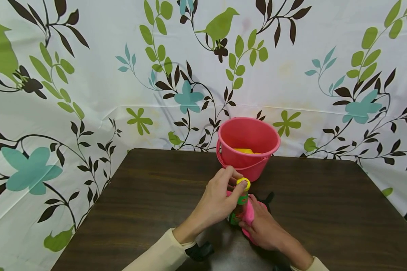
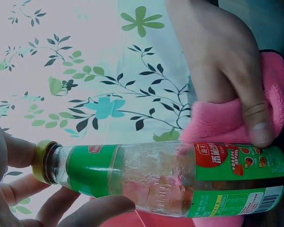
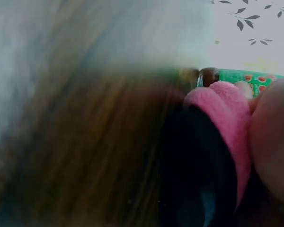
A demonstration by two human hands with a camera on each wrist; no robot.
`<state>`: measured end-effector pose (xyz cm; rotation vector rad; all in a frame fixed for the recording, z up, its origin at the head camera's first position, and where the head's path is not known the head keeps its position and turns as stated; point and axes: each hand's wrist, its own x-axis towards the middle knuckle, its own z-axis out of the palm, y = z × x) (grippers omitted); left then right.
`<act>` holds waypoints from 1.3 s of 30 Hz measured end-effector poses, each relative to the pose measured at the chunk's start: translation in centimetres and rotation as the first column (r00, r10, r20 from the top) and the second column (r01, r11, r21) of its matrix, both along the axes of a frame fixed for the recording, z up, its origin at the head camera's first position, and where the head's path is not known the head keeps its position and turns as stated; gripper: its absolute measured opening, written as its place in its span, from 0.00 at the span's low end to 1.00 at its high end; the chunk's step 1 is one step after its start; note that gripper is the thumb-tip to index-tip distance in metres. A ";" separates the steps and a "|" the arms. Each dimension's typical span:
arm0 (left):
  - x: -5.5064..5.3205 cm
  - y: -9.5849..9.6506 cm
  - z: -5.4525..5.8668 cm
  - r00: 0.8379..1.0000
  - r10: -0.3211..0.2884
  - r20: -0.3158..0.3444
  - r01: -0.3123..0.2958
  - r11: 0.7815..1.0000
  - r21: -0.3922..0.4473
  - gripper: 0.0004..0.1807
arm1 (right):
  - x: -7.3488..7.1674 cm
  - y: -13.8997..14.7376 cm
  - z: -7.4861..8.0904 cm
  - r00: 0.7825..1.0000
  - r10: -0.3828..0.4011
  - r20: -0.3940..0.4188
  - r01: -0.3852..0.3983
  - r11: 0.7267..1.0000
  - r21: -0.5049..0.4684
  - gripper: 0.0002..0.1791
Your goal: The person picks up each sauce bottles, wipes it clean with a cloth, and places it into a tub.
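A glass sauce bottle [image 1: 241,205] with green labels and a yellow cap [image 1: 243,183] stands upright on the dark wooden table [image 1: 156,188]. My left hand [image 1: 220,195] holds it at the top, thumb and fingers around the cap. In the left wrist view, reddish smears show through the clear glass. With my right hand [image 1: 266,229] I grip a pink cloth [image 2: 217,120] against the bottle's lower part; the thumb lies by the lower label. The right wrist view is mostly blurred, with the cloth [image 3: 227,113] partly covering the bottle.
Just behind the bottle stands a pink bucket [image 1: 254,169] with its handle down and something yellow [image 1: 245,151] inside. A patterned white curtain [image 1: 105,75] hangs behind the table. A small black piece [image 1: 269,198] sticks out beside the cloth.
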<state>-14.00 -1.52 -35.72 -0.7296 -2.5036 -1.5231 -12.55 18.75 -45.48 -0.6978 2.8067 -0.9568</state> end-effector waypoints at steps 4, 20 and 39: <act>0.0 0.0 0.1 1.000 0.000 0.000 0.000 1.000 -0.023 0.09 | 0.2 -0.2 0.2 0.998 -0.058 0.021 0.054 0.988 0.141 0.45; 0.1 -0.3 0.0 1.000 -0.016 -0.019 0.015 0.998 -0.061 0.15 | 0.3 0.0 1.0 0.984 -0.079 0.160 0.075 0.997 0.031 0.36; 0.1 -0.4 0.2 0.999 -0.016 0.043 0.018 0.999 -0.036 0.15 | 1.3 -1.2 5.8 0.856 -0.017 0.517 0.353 0.750 -0.559 0.30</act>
